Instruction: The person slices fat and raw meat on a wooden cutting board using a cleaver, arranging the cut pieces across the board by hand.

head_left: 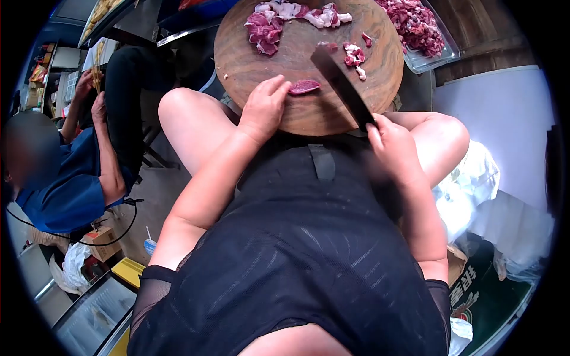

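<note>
A round wooden chopping block (255,71) stands in front of my knees. On its near half lies a small strip of red meat (304,87). My left hand (267,104) rests on the block with its fingertips closed at the left end of that strip. My right hand (389,139) grips the handle of a dark, long-bladed knife (341,83), whose blade slants up and left over the block, right of the strip. Small meat bits (354,54) lie beyond the blade. Larger fatty pieces of meat (265,32) sit at the block's far side.
A clear plastic tray (433,62) of cut meat (415,26) stands at the far right, beside the block. To the left sits another person in a blue shirt (71,199), both hands holding thin sticks (98,68). A green crate (499,296) is at lower right.
</note>
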`<action>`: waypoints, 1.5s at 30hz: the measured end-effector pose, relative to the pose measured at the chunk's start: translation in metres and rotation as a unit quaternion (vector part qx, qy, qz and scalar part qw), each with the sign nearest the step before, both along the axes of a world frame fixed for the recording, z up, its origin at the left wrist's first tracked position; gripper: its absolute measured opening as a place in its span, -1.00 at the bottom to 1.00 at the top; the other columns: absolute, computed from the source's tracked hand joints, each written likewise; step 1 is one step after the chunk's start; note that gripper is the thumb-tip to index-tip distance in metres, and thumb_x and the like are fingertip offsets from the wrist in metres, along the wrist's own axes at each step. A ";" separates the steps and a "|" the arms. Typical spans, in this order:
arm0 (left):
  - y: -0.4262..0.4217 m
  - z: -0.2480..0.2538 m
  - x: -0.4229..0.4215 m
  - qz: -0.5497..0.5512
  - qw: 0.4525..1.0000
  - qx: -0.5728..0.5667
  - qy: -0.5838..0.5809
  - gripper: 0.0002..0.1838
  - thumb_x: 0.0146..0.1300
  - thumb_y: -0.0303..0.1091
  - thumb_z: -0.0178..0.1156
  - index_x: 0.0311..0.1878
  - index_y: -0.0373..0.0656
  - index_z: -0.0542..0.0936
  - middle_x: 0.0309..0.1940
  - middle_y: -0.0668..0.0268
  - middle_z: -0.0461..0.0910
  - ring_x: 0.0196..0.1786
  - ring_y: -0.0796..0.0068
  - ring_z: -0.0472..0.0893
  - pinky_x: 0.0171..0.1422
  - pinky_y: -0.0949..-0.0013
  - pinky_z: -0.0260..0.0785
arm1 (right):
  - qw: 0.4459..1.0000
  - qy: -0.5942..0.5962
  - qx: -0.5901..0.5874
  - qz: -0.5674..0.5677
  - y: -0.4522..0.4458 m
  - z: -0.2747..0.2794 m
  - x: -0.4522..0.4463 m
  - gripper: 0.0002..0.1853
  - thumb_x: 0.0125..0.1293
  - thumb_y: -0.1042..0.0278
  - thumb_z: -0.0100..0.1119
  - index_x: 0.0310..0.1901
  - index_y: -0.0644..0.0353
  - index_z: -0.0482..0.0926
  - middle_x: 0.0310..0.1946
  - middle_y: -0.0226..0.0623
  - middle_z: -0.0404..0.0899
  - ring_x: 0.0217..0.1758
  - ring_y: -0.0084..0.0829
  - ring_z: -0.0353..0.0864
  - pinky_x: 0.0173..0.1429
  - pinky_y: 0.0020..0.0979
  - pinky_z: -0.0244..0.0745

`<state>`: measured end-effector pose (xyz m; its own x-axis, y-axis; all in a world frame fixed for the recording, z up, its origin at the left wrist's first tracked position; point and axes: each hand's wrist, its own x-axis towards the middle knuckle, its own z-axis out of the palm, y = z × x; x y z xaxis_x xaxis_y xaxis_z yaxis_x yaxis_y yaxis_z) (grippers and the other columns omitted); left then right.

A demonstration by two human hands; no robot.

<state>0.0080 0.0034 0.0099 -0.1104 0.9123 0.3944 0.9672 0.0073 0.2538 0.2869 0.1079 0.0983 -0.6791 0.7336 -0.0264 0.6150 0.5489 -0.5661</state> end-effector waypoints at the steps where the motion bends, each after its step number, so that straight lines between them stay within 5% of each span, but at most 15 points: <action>1: 0.005 0.004 0.002 -0.051 0.998 0.017 -0.015 -0.63 0.17 -0.53 0.21 0.08 -0.24 0.59 0.09 0.08 0.57 0.13 0.07 0.57 0.24 0.15 0.44 | 0.999 -0.005 0.041 0.012 -0.005 0.003 -0.005 -0.79 0.38 0.30 0.07 -0.06 0.17 0.59 -0.34 -0.01 0.67 -0.28 -0.02 0.68 -0.16 -0.08 0.57; 4: 0.024 -0.002 0.012 -0.121 0.990 0.068 -0.003 -0.74 0.15 -0.42 0.21 -0.06 -0.15 0.67 -0.09 0.22 0.58 -0.03 0.16 0.58 0.12 0.11 0.45 | 0.987 -0.023 0.146 0.062 -0.011 0.003 -0.017 -0.85 0.36 0.34 0.10 -0.12 0.15 0.58 -0.46 -0.12 0.66 -0.37 -0.14 0.70 -0.29 -0.13 0.58; 6: 0.031 -0.014 0.014 -0.086 0.988 0.048 -0.123 -0.76 0.13 -0.41 0.23 -0.10 -0.12 0.68 -0.14 0.25 0.57 -0.08 0.15 0.57 0.04 0.11 0.45 | 0.984 -0.045 0.153 0.077 -0.010 0.002 -0.023 -0.88 0.35 0.35 0.11 -0.17 0.16 0.56 -0.49 -0.12 0.64 -0.40 -0.14 0.69 -0.32 -0.13 0.58; 10: 0.035 -0.019 0.009 -0.116 0.984 0.084 -0.102 -0.77 0.14 -0.43 0.23 -0.12 -0.14 0.68 -0.14 0.21 0.57 -0.07 0.10 0.57 0.01 0.13 0.45 | 0.982 -0.081 0.138 0.100 -0.008 0.010 -0.027 -0.94 0.29 0.41 0.12 -0.31 0.18 0.50 -0.56 -0.11 0.60 -0.46 -0.10 0.67 -0.38 -0.11 0.57; 17: 0.037 -0.016 0.008 -0.131 0.985 0.107 -0.042 -0.72 0.06 -0.43 0.20 -0.11 -0.10 0.70 -0.10 0.22 0.61 -0.05 0.13 0.60 0.04 0.18 0.48 | 0.978 -0.162 0.057 0.121 -0.001 0.022 -0.065 -0.88 0.25 0.50 -0.03 -0.31 0.28 0.53 -0.44 0.02 0.67 -0.33 -0.01 0.73 -0.29 -0.05 0.62; 23: 0.030 -0.014 0.011 -0.096 0.993 0.055 -0.043 -0.73 0.07 -0.44 0.22 -0.12 -0.09 0.71 -0.16 0.23 0.62 -0.07 0.15 0.60 0.05 0.19 0.49 | 0.977 -0.117 0.087 0.153 0.032 -0.001 -0.118 -0.86 0.26 0.47 -0.02 -0.27 0.24 0.56 -0.37 -0.01 0.69 -0.27 -0.04 0.74 -0.23 -0.06 0.63; 25: 0.028 -0.001 0.013 -0.085 0.966 0.095 -0.224 -0.78 0.10 -0.46 0.28 -0.14 -0.12 0.70 -0.19 0.22 0.62 -0.12 0.15 0.60 0.03 0.19 0.48 | 0.985 -0.088 0.112 0.097 0.033 -0.010 -0.104 -0.85 0.35 0.32 0.08 -0.14 0.18 0.54 -0.38 -0.06 0.66 -0.29 -0.03 0.69 -0.20 -0.05 0.57; 34: 0.027 -0.005 0.003 -0.107 0.983 0.095 -0.113 -0.76 0.08 -0.50 0.26 -0.14 -0.13 0.69 -0.22 0.20 0.62 -0.14 0.09 0.60 -0.04 0.16 0.48 | 0.986 -0.079 0.110 0.096 -0.009 0.022 -0.042 -0.92 0.31 0.40 0.05 -0.31 0.19 0.49 -0.50 -0.08 0.62 -0.41 -0.03 0.68 -0.34 -0.07 0.57; 37: 0.026 -0.008 0.004 -0.093 0.985 0.100 -0.104 -0.74 0.06 -0.50 0.23 -0.14 -0.12 0.69 -0.20 0.21 0.61 -0.11 0.10 0.59 -0.01 0.17 0.48 | 0.980 -0.163 0.053 0.098 -0.011 0.026 -0.045 -0.88 0.34 0.46 0.07 -0.13 0.24 0.53 -0.41 -0.03 0.63 -0.30 -0.01 0.67 -0.22 -0.06 0.55; 39: 0.026 -0.012 0.003 -0.086 0.988 0.099 -0.086 -0.73 0.04 -0.50 0.22 -0.14 -0.12 0.69 -0.19 0.21 0.61 -0.09 0.12 0.59 0.00 0.17 0.49 | 0.980 -0.137 0.083 0.120 -0.010 0.027 -0.050 -0.92 0.25 0.47 0.01 -0.34 0.25 0.50 -0.52 -0.06 0.63 -0.39 -0.04 0.70 -0.33 -0.08 0.61; 45: 0.028 -0.011 0.005 -0.082 0.988 0.127 -0.032 -0.69 0.01 -0.49 0.21 -0.13 -0.06 0.72 -0.16 0.27 0.62 -0.07 0.17 0.60 0.05 0.21 0.50 | 0.978 -0.130 0.076 0.142 0.000 0.006 -0.095 -0.87 0.25 0.48 -0.01 -0.33 0.28 0.56 -0.46 0.02 0.66 -0.34 -0.03 0.73 -0.28 -0.08 0.63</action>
